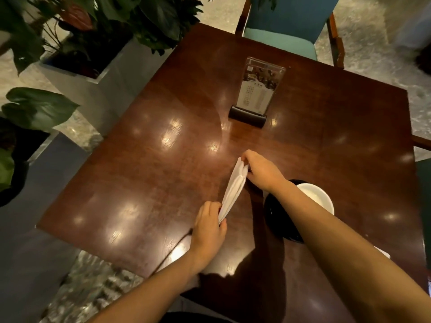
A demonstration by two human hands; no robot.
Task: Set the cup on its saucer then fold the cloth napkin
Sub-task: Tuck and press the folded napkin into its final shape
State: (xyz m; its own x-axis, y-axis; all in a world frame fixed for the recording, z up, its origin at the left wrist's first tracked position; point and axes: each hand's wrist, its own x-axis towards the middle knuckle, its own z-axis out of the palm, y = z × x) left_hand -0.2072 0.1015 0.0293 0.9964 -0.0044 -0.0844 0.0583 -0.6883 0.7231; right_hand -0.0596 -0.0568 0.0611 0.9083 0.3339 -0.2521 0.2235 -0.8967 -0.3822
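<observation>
Both of your hands grip the white cloth napkin (pixel 233 188), lifted over the wooden table (pixel 144 173): your left hand (pixel 208 226) pinches its near end, your right hand (pixel 260 170) pinches its far end, and the cloth hangs doubled in a narrow strip between them. To the left of the napkin you have a wide bare stretch of tabletop running out to the near-left edge. On the right, your right forearm crosses over the dark saucer (pixel 277 213), which carries the white cup (pixel 317 198), close to the napkin. Farther off, toward the table's far side, an upright menu stand (pixel 257 89) sits well apart from your hands. A teal chair (pixel 284 26) stands past the far edge, and leafy planters (pixel 98 36) line the left side.
</observation>
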